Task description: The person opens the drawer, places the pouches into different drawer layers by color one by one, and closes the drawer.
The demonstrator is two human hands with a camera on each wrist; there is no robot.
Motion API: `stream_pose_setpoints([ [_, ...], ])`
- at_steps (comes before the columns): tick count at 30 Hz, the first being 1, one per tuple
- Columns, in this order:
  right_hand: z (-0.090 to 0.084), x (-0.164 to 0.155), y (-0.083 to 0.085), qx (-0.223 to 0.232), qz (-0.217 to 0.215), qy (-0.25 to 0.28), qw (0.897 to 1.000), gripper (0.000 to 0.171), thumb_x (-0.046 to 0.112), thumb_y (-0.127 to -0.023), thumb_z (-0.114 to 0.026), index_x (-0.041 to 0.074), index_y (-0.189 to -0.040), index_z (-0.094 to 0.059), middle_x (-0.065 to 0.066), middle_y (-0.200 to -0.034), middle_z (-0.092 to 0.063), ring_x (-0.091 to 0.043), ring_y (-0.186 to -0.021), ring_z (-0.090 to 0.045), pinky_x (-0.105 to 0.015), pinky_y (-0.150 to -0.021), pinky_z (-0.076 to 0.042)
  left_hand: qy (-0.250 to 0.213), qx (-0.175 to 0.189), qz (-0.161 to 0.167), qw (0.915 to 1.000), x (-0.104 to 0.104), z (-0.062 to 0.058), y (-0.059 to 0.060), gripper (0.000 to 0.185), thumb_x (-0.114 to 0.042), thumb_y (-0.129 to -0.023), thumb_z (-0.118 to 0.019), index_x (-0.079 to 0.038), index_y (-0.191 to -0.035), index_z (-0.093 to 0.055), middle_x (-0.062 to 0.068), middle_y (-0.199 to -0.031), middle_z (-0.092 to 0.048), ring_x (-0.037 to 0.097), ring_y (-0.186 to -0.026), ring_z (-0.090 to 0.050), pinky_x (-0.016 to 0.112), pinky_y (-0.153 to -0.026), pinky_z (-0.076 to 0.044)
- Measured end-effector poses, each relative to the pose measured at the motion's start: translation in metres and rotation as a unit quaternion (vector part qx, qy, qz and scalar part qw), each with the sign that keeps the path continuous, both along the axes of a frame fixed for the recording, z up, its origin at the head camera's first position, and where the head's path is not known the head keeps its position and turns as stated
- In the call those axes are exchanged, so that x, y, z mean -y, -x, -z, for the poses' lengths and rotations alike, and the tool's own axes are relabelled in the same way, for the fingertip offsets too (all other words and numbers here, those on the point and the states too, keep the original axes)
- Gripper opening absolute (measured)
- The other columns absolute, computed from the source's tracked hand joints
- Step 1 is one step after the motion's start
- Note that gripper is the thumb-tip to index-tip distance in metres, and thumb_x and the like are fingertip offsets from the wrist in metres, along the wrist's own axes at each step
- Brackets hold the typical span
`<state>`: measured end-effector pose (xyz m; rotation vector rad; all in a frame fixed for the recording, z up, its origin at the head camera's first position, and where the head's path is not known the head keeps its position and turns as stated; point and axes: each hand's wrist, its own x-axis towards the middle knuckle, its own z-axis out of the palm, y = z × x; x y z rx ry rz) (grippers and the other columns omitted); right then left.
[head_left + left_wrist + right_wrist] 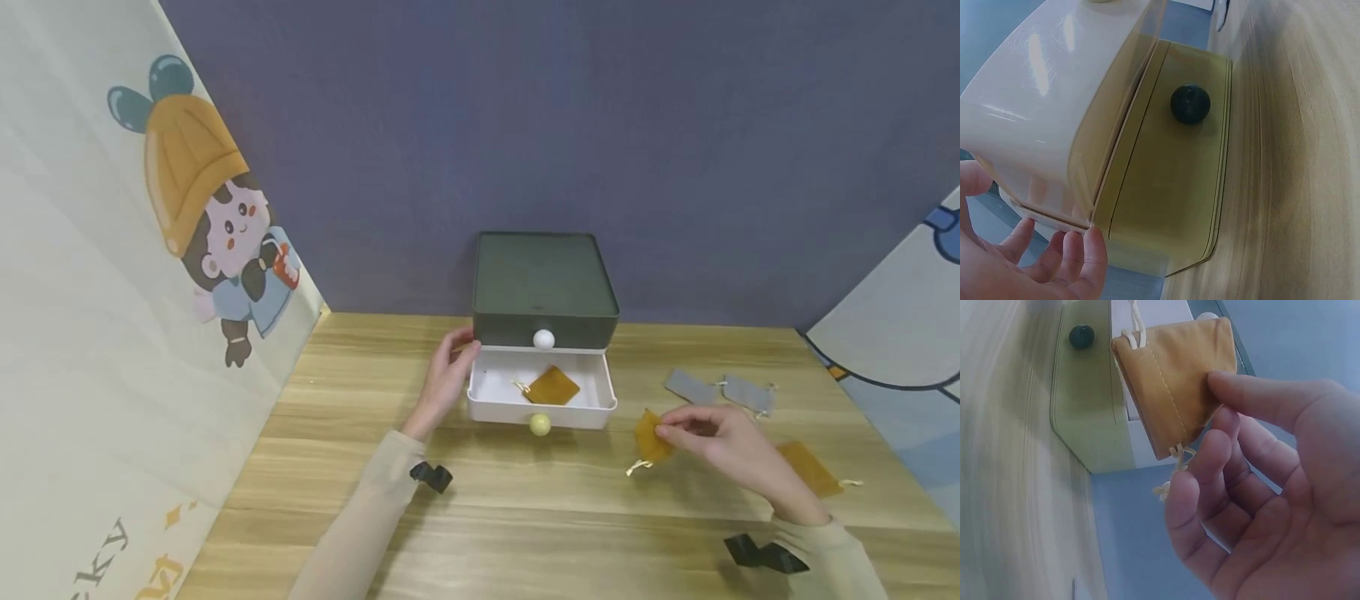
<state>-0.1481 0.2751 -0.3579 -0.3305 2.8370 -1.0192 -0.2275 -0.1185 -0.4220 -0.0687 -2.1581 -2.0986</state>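
Note:
My right hand [720,437] pinches a mustard drawstring pouch [651,435] between thumb and fingers, to the right of the drawer unit. White cords dangle from that pouch [1179,381] in the right wrist view. My left hand [447,375] rests its fingertips on the left side of the drawer unit [546,279], beside the pulled-out white drawer [498,412]. Inside this drawer lies another mustard pouch [553,386]. In the left wrist view, the fingers [1094,256] touch the unit's edge below the white drawer [1022,75].
Two grey pouches [690,387] and a mustard pouch [810,468] lie on the wooden table [570,533] at the right. A yellow-green bottom drawer [1166,175] with a dark knob [1190,104] is closed. A dark cloth wall [555,117] stands behind the unit.

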Motion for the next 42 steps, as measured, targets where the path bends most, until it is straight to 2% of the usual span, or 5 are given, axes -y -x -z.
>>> stream_pose_setpoints([
  [5,-0.005,0.006,0.002,0.001,-0.004,-0.002,1.0,0.023,0.033,-0.1,-0.076,0.014,-0.113,-0.08,-0.001,-0.107,-0.079,-0.001,-0.087,-0.066,-0.023,-0.073,-0.056,0.006,-0.002,0.003,1.0,0.0,-0.001,-0.001,0.048,-0.024,-0.109,-0.058,-0.002,-0.151,-0.051,0.022,-0.153,-0.056,0.042,-0.133,-0.06,0.052,-0.107,-0.057],
  [13,-0.012,0.02,0.007,-0.016,0.004,-0.003,1.0,0.023,0.036,-0.1,-0.076,0.018,-0.112,-0.081,0.002,-0.103,-0.078,-0.002,-0.085,-0.065,-0.023,-0.071,-0.054,0.005,-0.001,0.004,1.0,0.0,-0.001,0.0,0.049,-0.024,-0.109,-0.058,-0.002,-0.151,-0.052,0.022,-0.153,-0.056,0.042,-0.133,-0.06,0.052,-0.107,-0.057],
  [21,-0.018,0.037,0.01,-0.033,-0.01,0.04,0.999,0.017,0.025,-0.099,-0.078,0.012,-0.109,-0.081,-0.002,-0.101,-0.08,-0.004,-0.081,-0.067,-0.023,-0.068,-0.055,0.0,0.0,0.002,1.0,0.0,-0.003,-0.002,0.049,-0.023,-0.108,-0.059,-0.001,-0.151,-0.052,0.023,-0.153,-0.056,0.043,-0.132,-0.06,0.055,-0.108,-0.056],
  [35,-0.023,0.054,0.016,-0.059,-0.018,0.041,0.997,0.013,0.025,-0.099,-0.077,0.014,-0.105,-0.081,-0.001,-0.095,-0.079,-0.011,-0.078,-0.065,-0.024,-0.064,-0.053,0.001,0.004,-0.001,1.0,-0.002,-0.004,-0.001,0.048,-0.022,-0.108,-0.059,-0.001,-0.15,-0.052,0.023,-0.153,-0.056,0.042,-0.132,-0.06,0.053,-0.107,-0.056],
  [42,-0.023,0.063,0.019,-0.079,-0.024,0.06,0.995,0.012,0.02,-0.099,-0.076,0.011,-0.106,-0.08,-0.004,-0.096,-0.081,-0.014,-0.077,-0.068,-0.023,-0.064,-0.055,-0.007,0.005,-0.003,1.0,-0.002,-0.001,0.0,0.047,-0.02,-0.108,-0.059,0.001,-0.15,-0.052,0.025,-0.152,-0.056,0.043,-0.132,-0.06,0.052,-0.107,-0.056],
])
